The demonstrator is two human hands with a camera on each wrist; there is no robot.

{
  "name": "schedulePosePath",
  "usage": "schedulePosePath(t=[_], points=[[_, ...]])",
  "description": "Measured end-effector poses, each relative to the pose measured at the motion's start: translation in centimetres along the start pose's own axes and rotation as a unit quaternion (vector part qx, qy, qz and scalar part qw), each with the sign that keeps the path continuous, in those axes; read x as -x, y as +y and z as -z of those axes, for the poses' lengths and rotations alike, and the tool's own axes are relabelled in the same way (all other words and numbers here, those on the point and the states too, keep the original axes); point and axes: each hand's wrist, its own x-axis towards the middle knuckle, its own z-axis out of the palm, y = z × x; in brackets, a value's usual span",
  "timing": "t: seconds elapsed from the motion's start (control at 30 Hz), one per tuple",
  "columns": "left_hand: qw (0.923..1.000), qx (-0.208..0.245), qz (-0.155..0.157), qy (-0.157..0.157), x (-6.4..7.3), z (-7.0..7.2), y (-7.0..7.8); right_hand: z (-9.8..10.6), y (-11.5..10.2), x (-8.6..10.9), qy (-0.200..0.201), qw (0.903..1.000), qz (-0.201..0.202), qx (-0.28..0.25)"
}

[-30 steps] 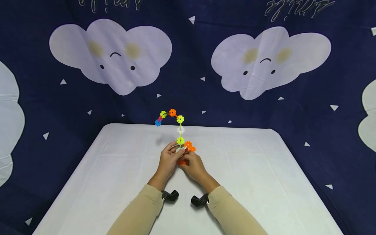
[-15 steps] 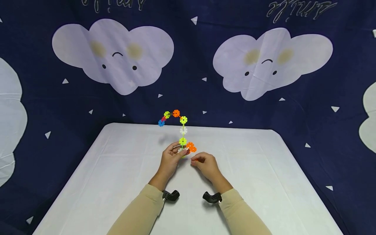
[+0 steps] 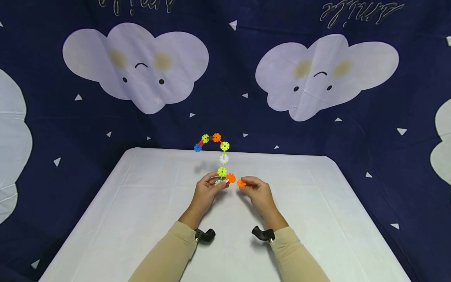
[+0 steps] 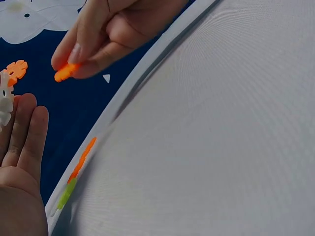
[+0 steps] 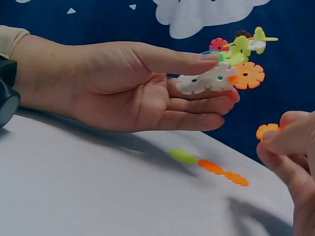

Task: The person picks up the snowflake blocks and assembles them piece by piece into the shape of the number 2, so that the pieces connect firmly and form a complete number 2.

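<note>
My left hand [image 3: 206, 194] pinches a chain of flower-shaped plastic snowflake discs [image 3: 222, 171] by a white disc [image 5: 209, 81], thumb on top and fingers beneath. Above the hand the chain rises through yellow-green and white discs. It then curves left past orange, brown, yellow-green and pink ones to a blue disc [image 3: 197, 147]. An orange disc [image 3: 230, 178] is fitted to the white one beside the fingertips. To the right, my right hand [image 3: 260, 196] pinches a separate orange disc [image 3: 241, 183] between thumb and forefinger, a short gap away from the chain.
Both wrist views show a row of green and orange discs [image 5: 212, 167] against the white tabletop [image 3: 299, 211], below the left hand. Dark blue cloth with cloud prints [image 3: 134, 66] hangs behind the table. A black wrist camera [image 3: 204, 235] sits at each cuff.
My right hand has drawn away to the right from the left hand, then risen slightly, bringing its orange disc into plain view. The held chain has shifted a little to the right.
</note>
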Motion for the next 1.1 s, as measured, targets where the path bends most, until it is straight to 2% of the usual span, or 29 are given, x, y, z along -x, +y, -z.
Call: schedulePosePath(t=[0.17,0.43,0.83,1.1], points=[[1.0,-0.002,0.006,-0.006,0.0,0.0,0.0,0.5,0.0,-0.2,-0.003,0.9986,0.031,-0.041],[0.9988,-0.034,0.016,-0.032,0.1,0.1,0.3,1.0,-0.3,-0.3,-0.016,0.9964,0.061,-0.057],[0.9947,-0.08,0.045,-0.047,0.1,-0.1,0.3,1.2,-1.1,-0.1,-0.032,0.9972,0.05,-0.045],[0.9916,-0.109,0.045,-0.054,0.2,-0.2,0.3,1.7,-1.2,-0.1,-0.05,0.9979,0.037,-0.018]])
